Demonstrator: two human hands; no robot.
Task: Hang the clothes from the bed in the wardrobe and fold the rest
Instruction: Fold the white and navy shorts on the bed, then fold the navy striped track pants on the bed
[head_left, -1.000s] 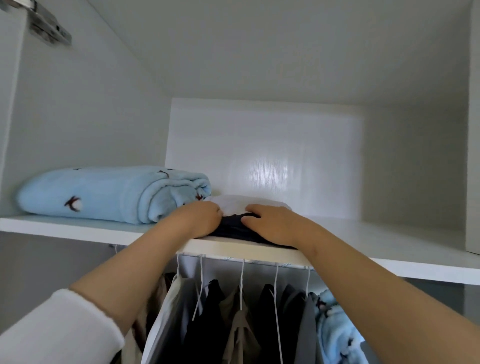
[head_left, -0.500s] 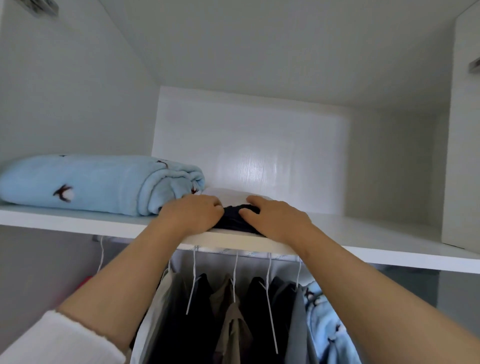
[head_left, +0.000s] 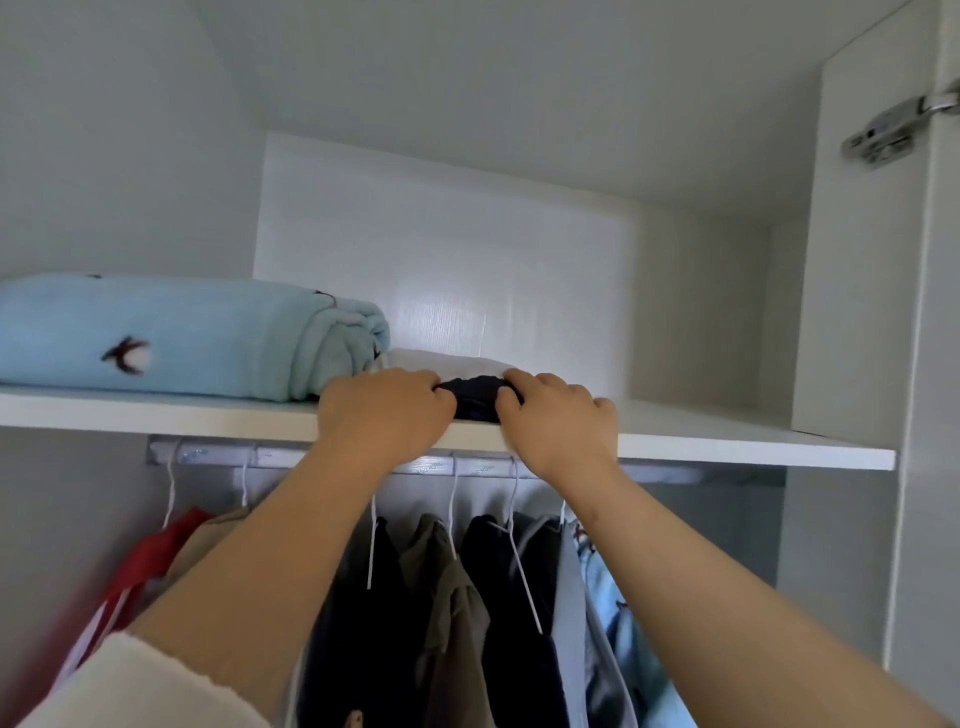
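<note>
A folded dark navy garment (head_left: 477, 397) lies at the front edge of the white wardrobe shelf (head_left: 727, 444). My left hand (head_left: 382, 410) grips its left side and my right hand (head_left: 558, 421) grips its right side, fingers curled over the cloth. Behind it lies a folded white garment (head_left: 441, 361). A rolled light blue blanket with small dark bird prints (head_left: 182, 338) fills the left of the shelf, touching the white garment. Below the shelf, several clothes hang on white hangers from the rail (head_left: 467, 467): red, beige, black, olive, grey and light blue.
The shelf's right half is bare up to the wardrobe's side panel (head_left: 862, 260). A metal door hinge (head_left: 893, 130) sits on the open door at the upper right. The wardrobe's left wall (head_left: 104, 156) stands close to the blanket.
The view has swung right and dropped a little, showing the hinge and red garment. Both hands have drawn closer together, bunching the dark garment between them at the shelf's edge.
</note>
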